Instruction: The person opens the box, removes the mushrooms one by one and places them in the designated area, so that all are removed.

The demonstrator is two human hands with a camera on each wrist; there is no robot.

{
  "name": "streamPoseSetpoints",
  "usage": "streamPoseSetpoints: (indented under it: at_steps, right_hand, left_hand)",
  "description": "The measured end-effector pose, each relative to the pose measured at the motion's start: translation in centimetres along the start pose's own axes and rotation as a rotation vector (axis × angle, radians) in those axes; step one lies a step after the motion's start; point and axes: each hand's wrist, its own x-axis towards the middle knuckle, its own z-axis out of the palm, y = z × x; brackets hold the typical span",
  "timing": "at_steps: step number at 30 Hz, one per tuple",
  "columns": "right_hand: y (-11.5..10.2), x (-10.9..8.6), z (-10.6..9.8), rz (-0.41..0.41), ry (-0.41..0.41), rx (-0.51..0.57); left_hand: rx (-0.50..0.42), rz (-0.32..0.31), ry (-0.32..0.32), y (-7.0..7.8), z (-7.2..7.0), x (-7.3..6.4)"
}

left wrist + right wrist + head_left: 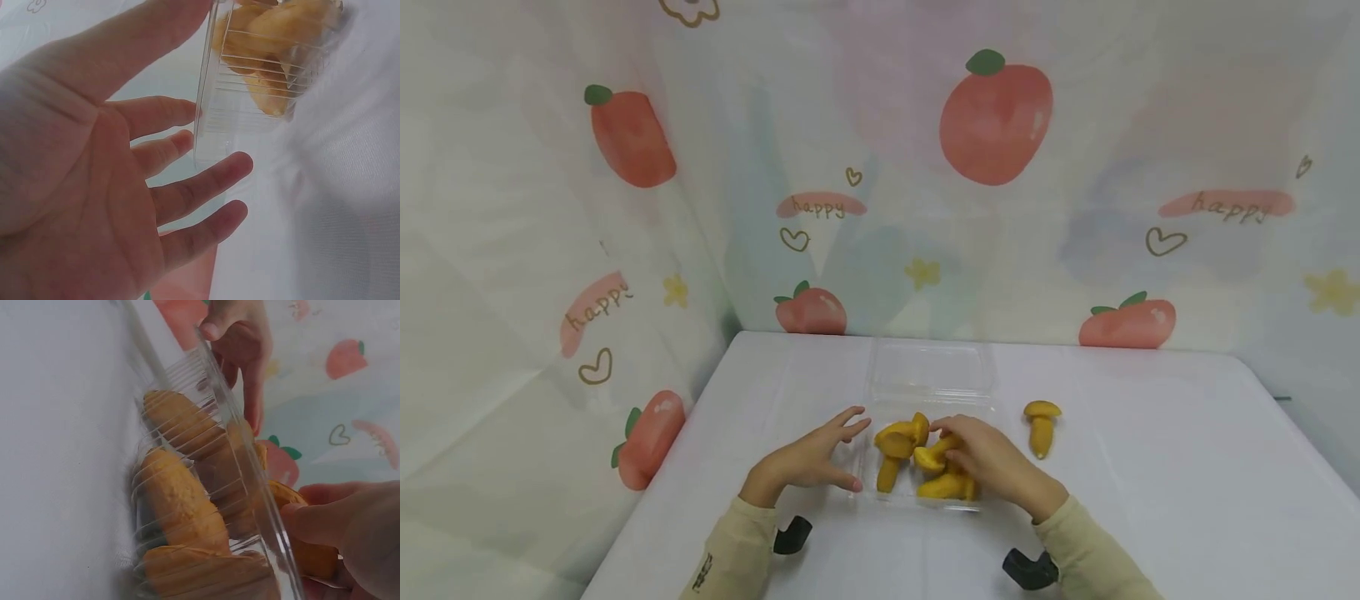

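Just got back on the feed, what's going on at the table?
A person's right hand pinches a yellow mushroom at the clear container, whose lid stands open at the far side. The left hand is at the container's left side, fingers spread. More yellow mushrooms lie inside, and a single one lies on the table to the right.

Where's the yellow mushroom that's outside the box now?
In the head view, the loose mushroom lies on the white table, right of the clear box and the right hand.
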Motion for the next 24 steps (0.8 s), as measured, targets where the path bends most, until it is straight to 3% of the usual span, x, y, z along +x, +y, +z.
streamPoseSetpoints:
  at_steps: [7,17,24]
  right_hand:
    - [-0.2,-1.0,-1.0,0.039,0.046,0.075]
    - [0.6,-2.2,-2.0,0.034,0.218,0.048]
    - [0.5,-2.8,-3.1,0.073,0.276,0.160]
  left_hand:
    - [0.004,0.009,0.006,-0.1,-0.1,0.0]
    - [-0.025,0.014,-0.001,-0.1,0.1,-0.1]
    - [-0.018,0.020,0.001,-0.2,0.2,0.0]
